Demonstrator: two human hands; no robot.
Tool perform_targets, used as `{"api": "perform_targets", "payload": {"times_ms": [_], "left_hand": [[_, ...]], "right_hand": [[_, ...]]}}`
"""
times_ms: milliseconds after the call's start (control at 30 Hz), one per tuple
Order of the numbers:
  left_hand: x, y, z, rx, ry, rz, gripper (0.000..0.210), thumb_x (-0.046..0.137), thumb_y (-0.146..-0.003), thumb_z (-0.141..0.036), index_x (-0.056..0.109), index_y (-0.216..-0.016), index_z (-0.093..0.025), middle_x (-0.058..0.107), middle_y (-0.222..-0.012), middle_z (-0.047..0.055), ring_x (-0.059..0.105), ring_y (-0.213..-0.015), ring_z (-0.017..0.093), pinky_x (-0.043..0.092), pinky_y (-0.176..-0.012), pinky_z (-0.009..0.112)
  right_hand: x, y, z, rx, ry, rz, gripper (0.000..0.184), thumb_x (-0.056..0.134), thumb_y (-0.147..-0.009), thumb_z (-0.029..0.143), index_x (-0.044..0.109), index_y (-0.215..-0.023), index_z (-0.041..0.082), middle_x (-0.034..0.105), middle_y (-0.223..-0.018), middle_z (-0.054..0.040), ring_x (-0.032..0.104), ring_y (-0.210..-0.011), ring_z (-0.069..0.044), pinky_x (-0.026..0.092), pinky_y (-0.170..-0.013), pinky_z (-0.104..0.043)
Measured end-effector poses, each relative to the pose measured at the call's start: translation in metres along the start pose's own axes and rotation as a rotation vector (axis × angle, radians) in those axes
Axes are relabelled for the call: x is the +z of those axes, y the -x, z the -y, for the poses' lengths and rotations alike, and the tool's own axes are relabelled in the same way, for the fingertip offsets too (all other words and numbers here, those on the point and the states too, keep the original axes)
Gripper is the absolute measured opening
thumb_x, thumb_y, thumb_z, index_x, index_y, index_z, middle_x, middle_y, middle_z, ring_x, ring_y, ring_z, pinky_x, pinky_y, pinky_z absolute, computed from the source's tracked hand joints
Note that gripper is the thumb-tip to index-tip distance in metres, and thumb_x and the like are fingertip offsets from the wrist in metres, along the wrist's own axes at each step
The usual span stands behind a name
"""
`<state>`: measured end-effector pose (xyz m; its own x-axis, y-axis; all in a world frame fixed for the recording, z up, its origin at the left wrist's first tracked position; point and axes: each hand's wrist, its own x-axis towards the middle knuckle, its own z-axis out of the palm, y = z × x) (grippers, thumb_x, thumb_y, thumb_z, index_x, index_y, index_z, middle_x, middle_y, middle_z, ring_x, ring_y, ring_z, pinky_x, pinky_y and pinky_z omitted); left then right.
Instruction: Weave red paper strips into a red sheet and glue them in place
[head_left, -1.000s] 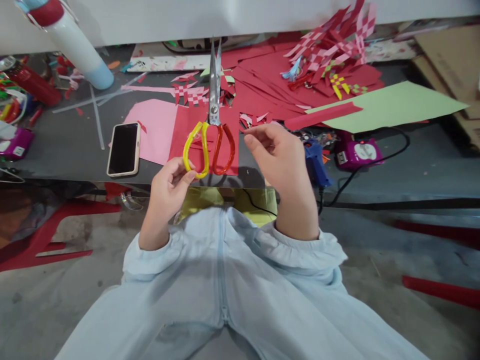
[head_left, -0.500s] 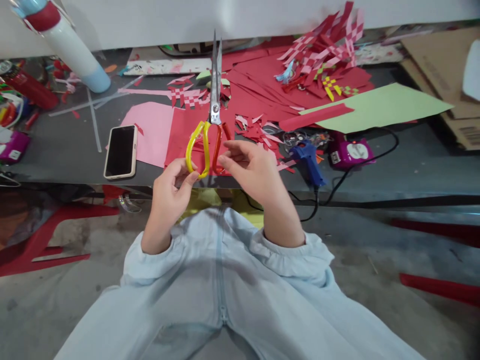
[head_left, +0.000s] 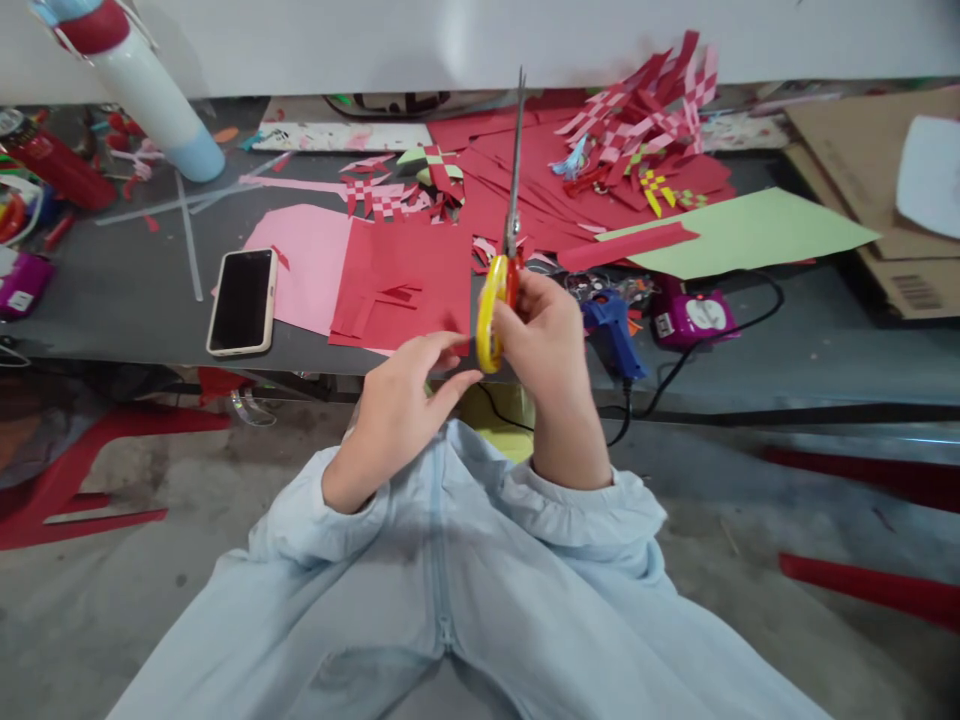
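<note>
In the head view a pair of scissors [head_left: 492, 310] with yellow and red handles is held up over the table edge, its closed blades pointing away from me. My right hand [head_left: 553, 335] grips the handles, with the thumb by the yellow loop. My left hand [head_left: 405, 405] is just left of the yellow loop, thumb and fingers apart; whether a fingertip touches the handle I cannot tell. Beyond it lies red paper [head_left: 412, 245] with cut red strips on top, partly over a pink sheet [head_left: 307, 240].
A phone [head_left: 242, 302] lies at left, below a white-and-blue bottle [head_left: 161, 105]. A blue glue gun [head_left: 616, 335] with a black cable, a purple box [head_left: 694, 312] and a green sheet [head_left: 757, 235] are at right. Woven red-pink strips [head_left: 645, 95] pile up behind; cardboard [head_left: 877, 160] sits far right.
The scissors have moved right and turned more edge-on, passing from my left hand into my right. My left hand has released the yellow loop and followed rightward with fingers spread.
</note>
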<state>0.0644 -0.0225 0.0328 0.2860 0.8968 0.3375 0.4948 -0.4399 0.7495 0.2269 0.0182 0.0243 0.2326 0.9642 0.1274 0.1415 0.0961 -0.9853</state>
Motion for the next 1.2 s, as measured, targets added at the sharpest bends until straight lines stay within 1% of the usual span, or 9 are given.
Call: {"api": "perform_targets", "payload": {"times_ms": [167, 333, 433, 567, 700, 800, 967, 1067, 1200], "left_hand": [[-0.017, -0.010, 0.025, -0.093, -0.188, -0.050, 0.004, 0.068, -0.088, -0.024, 0.071, -0.088, -0.022, 0.075, -0.085, 0.002, 0.069, -0.078, 0.018, 0.049, -0.074, 0.030], [-0.041, -0.036, 0.052, -0.335, -0.532, -0.088, 0.020, 0.059, -0.092, -0.022, 0.071, -0.107, -0.021, 0.075, -0.101, 0.005, 0.069, -0.094, 0.022, 0.050, -0.088, 0.034], [-0.052, -0.056, 0.063, -0.356, -0.675, -0.010, 0.028, 0.054, -0.094, -0.021, 0.069, -0.118, -0.018, 0.072, -0.114, 0.010, 0.066, -0.107, 0.026, 0.049, -0.097, 0.038], [-0.059, -0.082, 0.078, -0.192, -0.801, 0.182, 0.040, 0.047, -0.095, -0.018, 0.063, -0.131, -0.013, 0.066, -0.130, 0.016, 0.057, -0.125, 0.031, 0.041, -0.111, 0.045], [-0.059, -0.098, 0.090, -0.162, -0.809, 0.336, 0.049, 0.047, -0.091, -0.013, 0.056, -0.140, -0.015, 0.062, -0.140, 0.014, 0.051, -0.132, 0.033, 0.042, -0.111, 0.047], [-0.057, -0.104, 0.096, -0.173, -0.831, 0.375, 0.045, 0.052, -0.093, -0.020, 0.057, -0.138, -0.016, 0.063, -0.137, 0.015, 0.052, -0.130, 0.033, 0.042, -0.110, 0.050], [-0.058, -0.109, 0.101, -0.183, -0.852, 0.358, 0.036, 0.063, -0.089, -0.026, 0.066, -0.124, -0.015, 0.064, -0.126, 0.018, 0.052, -0.127, 0.039, 0.043, -0.106, 0.054], [-0.066, -0.111, 0.102, -0.164, -0.772, 0.326, 0.020, 0.067, -0.084, -0.024, 0.071, -0.103, -0.017, 0.068, -0.110, 0.013, 0.059, -0.115, 0.034, 0.046, -0.101, 0.050], [-0.076, -0.108, 0.089, -0.050, -0.601, 0.128, 0.005, 0.065, -0.082, -0.022, 0.067, -0.087, -0.022, 0.067, -0.090, 0.004, 0.061, -0.095, 0.025, 0.048, -0.097, 0.045]], "right_hand": [[-0.033, 0.009, -0.006, 0.140, -0.141, 0.096, 0.017, 0.068, -0.082, 0.038, 0.063, -0.089, 0.024, 0.057, -0.063, 0.0032, 0.055, -0.052, -0.013, 0.045, -0.048, -0.028], [-0.044, 0.027, -0.013, 0.338, -0.269, 0.184, 0.028, 0.076, -0.072, 0.040, 0.066, -0.088, 0.020, 0.054, -0.057, 0.0053, 0.047, -0.043, -0.008, 0.035, -0.039, -0.023], [-0.044, 0.036, -0.017, 0.399, -0.293, 0.263, 0.031, 0.077, -0.071, 0.042, 0.066, -0.088, 0.019, 0.056, -0.057, 0.0046, 0.047, -0.043, -0.008, 0.034, -0.039, -0.023], [-0.040, 0.045, -0.015, 0.426, -0.259, 0.378, 0.030, 0.076, -0.076, 0.046, 0.066, -0.084, 0.019, 0.057, -0.058, 0.0037, 0.048, -0.046, -0.008, 0.036, -0.043, -0.022], [-0.033, 0.049, -0.019, 0.477, -0.299, 0.440, 0.039, 0.076, -0.076, 0.052, 0.068, -0.093, 0.017, 0.056, -0.058, 0.0046, 0.045, -0.045, -0.007, 0.033, -0.042, -0.023], [-0.027, 0.049, -0.031, 0.530, -0.384, 0.482, 0.043, 0.075, -0.076, 0.052, 0.066, -0.098, 0.017, 0.054, -0.059, 0.0053, 0.044, -0.045, -0.008, 0.031, -0.041, -0.023], [-0.022, 0.050, -0.047, 0.577, -0.487, 0.535, 0.042, 0.074, -0.077, 0.051, 0.065, -0.100, 0.017, 0.051, -0.057, 0.0065, 0.045, -0.045, -0.008, 0.031, -0.040, -0.022], [-0.023, 0.051, -0.048, 0.576, -0.484, 0.551, 0.039, 0.073, -0.079, 0.049, 0.065, -0.099, 0.017, 0.051, -0.057, 0.0065, 0.045, -0.045, -0.008, 0.032, -0.040, -0.022], [-0.028, 0.050, -0.046, 0.538, -0.469, 0.573, 0.041, 0.072, -0.080, 0.052, 0.065, -0.101, 0.017, 0.052, -0.057, 0.0066, 0.044, -0.044, -0.008, 0.032, -0.041, -0.023]]}}
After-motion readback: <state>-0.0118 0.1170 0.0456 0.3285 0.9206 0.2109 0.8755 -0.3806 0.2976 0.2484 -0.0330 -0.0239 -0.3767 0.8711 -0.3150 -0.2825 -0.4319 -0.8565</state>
